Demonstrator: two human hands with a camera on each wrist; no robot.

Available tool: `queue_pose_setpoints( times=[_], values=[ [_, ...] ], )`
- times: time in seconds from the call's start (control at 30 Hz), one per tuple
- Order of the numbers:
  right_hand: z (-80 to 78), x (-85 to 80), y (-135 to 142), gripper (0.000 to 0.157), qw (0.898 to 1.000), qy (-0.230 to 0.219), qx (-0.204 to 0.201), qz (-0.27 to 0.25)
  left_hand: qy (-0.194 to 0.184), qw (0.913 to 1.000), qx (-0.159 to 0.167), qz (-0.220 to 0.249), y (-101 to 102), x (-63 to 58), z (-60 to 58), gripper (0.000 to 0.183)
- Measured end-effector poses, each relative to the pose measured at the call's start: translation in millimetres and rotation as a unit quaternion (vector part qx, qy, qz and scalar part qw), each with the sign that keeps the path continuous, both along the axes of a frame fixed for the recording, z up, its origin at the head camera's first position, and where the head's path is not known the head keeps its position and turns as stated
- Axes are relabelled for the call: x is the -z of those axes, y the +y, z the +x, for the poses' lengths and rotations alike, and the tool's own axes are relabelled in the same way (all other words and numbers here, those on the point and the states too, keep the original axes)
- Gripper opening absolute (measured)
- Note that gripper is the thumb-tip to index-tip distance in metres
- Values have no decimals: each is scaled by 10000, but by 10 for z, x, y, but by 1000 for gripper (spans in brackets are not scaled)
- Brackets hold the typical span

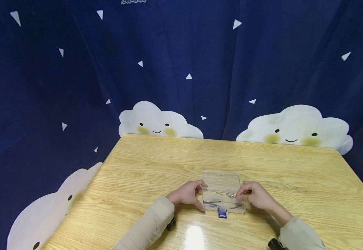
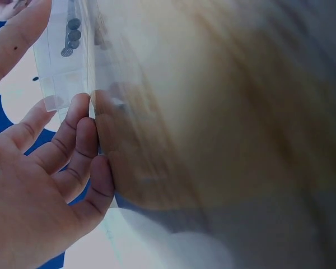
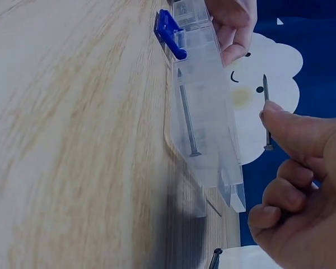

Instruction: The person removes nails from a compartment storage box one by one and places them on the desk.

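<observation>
A clear plastic case (image 1: 212, 208) lies on the table with its lid (image 1: 221, 179) raised toward the back and a blue latch (image 1: 222, 213) at its front. Several long nails (image 1: 211, 202) rest in its compartments; one nail (image 3: 188, 117) shows through the wall in the right wrist view. My left hand (image 1: 189, 192) grips the case's left end, thumb by the front corner and fingers toward the back. Over the right part of the case, my right hand (image 1: 258, 196) pinches a nail (image 3: 266, 88) between thumb and forefinger, point upward in the right wrist view.
The wooden table (image 1: 156, 156) reaches back to a dark blue curtain (image 1: 169, 45) printed with triangles and smiling clouds. Dark thin pieces (image 3: 215, 258) that look like nails show at the bottom of the right wrist view. Light sleeves (image 1: 151, 222) cover both forearms.
</observation>
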State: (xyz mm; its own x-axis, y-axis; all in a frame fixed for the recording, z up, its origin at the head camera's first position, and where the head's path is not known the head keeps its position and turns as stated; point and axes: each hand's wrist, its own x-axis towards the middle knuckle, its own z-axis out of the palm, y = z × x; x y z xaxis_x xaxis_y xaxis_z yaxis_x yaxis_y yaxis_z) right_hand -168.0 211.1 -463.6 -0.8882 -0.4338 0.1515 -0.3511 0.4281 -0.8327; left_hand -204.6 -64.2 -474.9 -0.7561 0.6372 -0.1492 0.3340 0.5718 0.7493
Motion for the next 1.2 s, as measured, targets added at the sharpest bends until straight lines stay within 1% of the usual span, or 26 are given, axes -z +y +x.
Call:
queue_pose_setpoints(
  times=[0.07,0.17,0.27,0.37,0.47,0.53,0.7,0.97,1.07,1.2],
  values=[
    [0,-7,6,3,10000,-47,45,51,-14,10000,-13,-9,1,-1,2,68],
    [-1,-12,18,3,9993,-284,213,101,-31,10000,-24,-7,2,-4,3,68],
    [0,-15,27,7,9970,-565,511,95,-27,10000,-16,-1,4,-5,2,68],
    [9,-32,29,9,9925,-780,934,87,-20,10000,-8,14,5,-5,2,68],
    [18,-53,40,9,9884,-801,1287,116,-20,10000,1,29,4,-4,2,68],
    [22,-63,57,8,9866,-769,1432,161,-15,10000,12,38,1,-3,1,68],
    [23,-69,110,8,9835,-779,1598,323,8,10000,30,25,-6,4,-3,68],
    [34,-82,192,12,9748,-784,2013,551,12,10000,27,55,-4,7,-3,68],
    [27,-71,231,14,9723,-779,2119,600,7,10000,24,61,-3,1,-1,68],
    [15,-44,291,15,9665,-862,2319,686,9,10000,18,77,-6,-2,0,68]
  ],
)
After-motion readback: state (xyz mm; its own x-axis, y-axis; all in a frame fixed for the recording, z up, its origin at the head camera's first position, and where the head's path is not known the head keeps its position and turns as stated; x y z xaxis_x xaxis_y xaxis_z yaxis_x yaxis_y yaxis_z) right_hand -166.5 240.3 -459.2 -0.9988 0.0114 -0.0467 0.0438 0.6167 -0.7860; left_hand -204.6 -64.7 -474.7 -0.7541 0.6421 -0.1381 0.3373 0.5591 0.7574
